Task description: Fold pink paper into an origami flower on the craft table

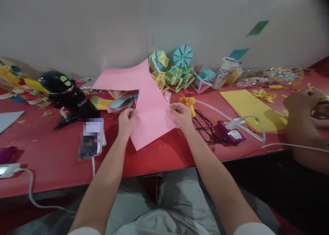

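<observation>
A large pink paper sheet (153, 115), cut to an L-like shape, is held up in front of me above the red table. My left hand (126, 122) pinches its left edge between thumb and fingers. The opposite edge is gripped by my right hand (182, 115). The sheet's upper part stretches away to the left, and its lower corner points toward me. Just beyond my right hand lies a yellow glue gun (189, 103) with a black cord. Folded paper models (177, 75) in green, yellow and blue stand behind the sheet.
On the left are a black bottle (74, 96), a phone (90, 139) with a cable and dark pliers (63, 123). To the right, a purple power strip (230, 132), yellow paper (253, 110) and a white cup (226, 72) sit on the red table (159, 163). Another person's arm (302, 125) reaches in.
</observation>
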Motion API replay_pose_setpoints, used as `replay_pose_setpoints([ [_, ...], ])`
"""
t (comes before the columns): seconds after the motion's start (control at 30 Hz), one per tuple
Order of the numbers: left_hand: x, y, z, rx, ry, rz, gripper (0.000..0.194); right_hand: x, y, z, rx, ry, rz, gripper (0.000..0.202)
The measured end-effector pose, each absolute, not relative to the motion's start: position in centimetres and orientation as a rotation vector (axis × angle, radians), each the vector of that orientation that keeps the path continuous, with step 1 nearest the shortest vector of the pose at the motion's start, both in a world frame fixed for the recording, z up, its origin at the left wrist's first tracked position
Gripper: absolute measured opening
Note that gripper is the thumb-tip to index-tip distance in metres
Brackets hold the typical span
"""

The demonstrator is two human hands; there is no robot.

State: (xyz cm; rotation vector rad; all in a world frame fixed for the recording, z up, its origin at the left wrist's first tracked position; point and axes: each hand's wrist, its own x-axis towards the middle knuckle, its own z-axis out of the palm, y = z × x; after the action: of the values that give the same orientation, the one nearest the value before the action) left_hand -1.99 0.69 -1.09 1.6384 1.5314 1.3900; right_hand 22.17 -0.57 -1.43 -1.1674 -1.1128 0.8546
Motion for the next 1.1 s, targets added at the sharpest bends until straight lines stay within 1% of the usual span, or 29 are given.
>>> replay_pose_setpoints([
  [0.17, -1.9, 0.2, -0.6, 1.821, 1.694, 1.213, 0.026, 22.1, -0.3, -1.8, -1.129, -1.089, 0.789, 0.027],
  [0.33, -2.0, 0.7, -0.5, 1.787, 1.547, 1.173, 0.03, 22.7, -0.1, -2.0, -1.119, -1.03, 0.779, 0.025],
  [0.5, -1.9, 0.5, -0.2, 1.756, 1.469, 1.025, 0.026, 23.3, -0.1, -1.7, -1.108, -0.966, 0.74, 0.024],
  [0.67, -2.5, 0.5, -0.3, 1.802, 1.601, 1.052, 0.039, 23.3, 0.1, -1.8, -1.112, -0.966, 0.726, 0.024],
  [0.87, -3.2, 1.3, -1.1, 1.749, 1.346, 1.048, 0.025, 23.4, 0.1, -1.7, -1.082, -0.941, 0.71, 0.022],
  [1.1, -3.5, 1.2, -0.5, 1.763, 1.545, 1.024, 0.019, 23.1, 0.1, -1.7, -1.117, -0.969, 0.729, 0.024],
])
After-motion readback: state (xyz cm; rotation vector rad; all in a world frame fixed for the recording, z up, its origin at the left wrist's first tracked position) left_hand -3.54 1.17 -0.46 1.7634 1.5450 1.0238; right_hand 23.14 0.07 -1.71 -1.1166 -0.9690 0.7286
